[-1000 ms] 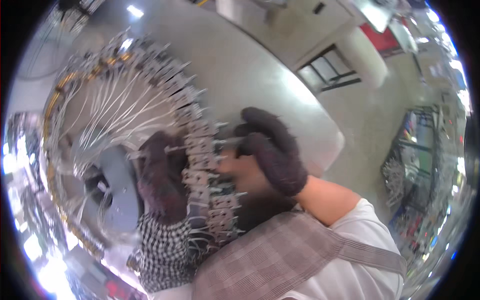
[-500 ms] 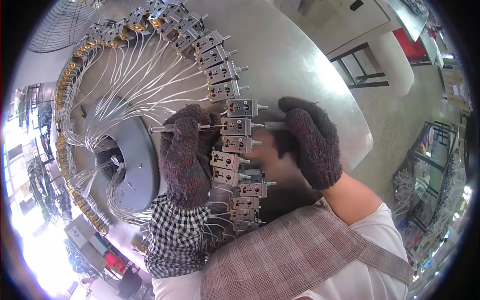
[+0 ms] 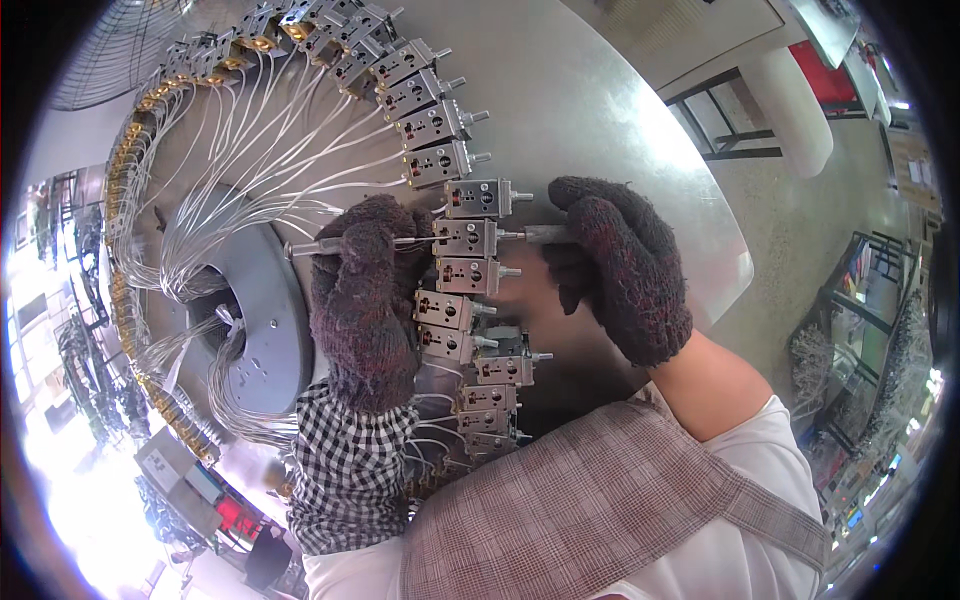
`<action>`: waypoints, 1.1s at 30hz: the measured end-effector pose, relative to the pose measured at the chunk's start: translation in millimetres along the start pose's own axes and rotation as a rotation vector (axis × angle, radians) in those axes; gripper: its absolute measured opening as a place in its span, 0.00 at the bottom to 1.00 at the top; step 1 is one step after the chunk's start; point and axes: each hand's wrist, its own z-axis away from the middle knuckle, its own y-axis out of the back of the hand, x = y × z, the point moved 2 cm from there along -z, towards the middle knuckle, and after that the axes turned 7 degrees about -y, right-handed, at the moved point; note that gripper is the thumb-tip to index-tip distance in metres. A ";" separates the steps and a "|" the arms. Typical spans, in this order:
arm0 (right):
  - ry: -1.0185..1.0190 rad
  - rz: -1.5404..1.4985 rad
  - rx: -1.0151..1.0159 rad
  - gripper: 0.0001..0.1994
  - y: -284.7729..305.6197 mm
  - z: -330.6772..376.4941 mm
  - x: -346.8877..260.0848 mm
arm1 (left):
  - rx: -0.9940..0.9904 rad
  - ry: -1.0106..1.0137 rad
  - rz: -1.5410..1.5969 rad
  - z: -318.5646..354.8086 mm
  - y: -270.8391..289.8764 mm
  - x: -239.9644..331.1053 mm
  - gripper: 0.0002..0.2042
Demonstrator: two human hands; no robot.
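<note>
My left hand (image 3: 365,310), in a dark knitted glove, is closed around a slim silver screwdriver (image 3: 322,246). Its thin shaft reaches right, to the wire side of a small metal control box (image 3: 465,238) that looks like a thermostat. From the other side, my right hand (image 3: 635,275), gloved alike, pinches a grey tube-shaped tool (image 3: 547,234), whose end meets that box's threaded stem. Similar boxes stand directly above and below it in a curved row. The screwdriver's exact contact point is too small to make out.
Bundled silvery wires (image 3: 200,240) run from the boxes into a dark grey ring-shaped hub (image 3: 275,360). Everything rests on a shiny metal tabletop (image 3: 600,110) with a rounded right edge. A wire fan guard (image 3: 110,60) is at upper left; shelving (image 3: 860,320) stands right.
The boxes and both hands appear slightly higher in the picture. The right hand's lower fingers have shifted a little, while both tools stay at the same box.
</note>
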 end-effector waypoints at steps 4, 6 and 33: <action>0.174 0.387 -0.137 0.14 5.8 2.9 -8.0 | 0.065 -0.026 0.109 -0.2 3.9 -2.7 0.12; 0.112 0.216 -0.098 0.14 3.6 2.9 -3.7 | 0.039 0.062 0.114 -1.9 5.5 -0.8 0.12; -0.001 0.125 0.012 0.16 1.9 7.3 -6.4 | -0.093 0.031 0.099 -1.8 -2.1 1.3 0.13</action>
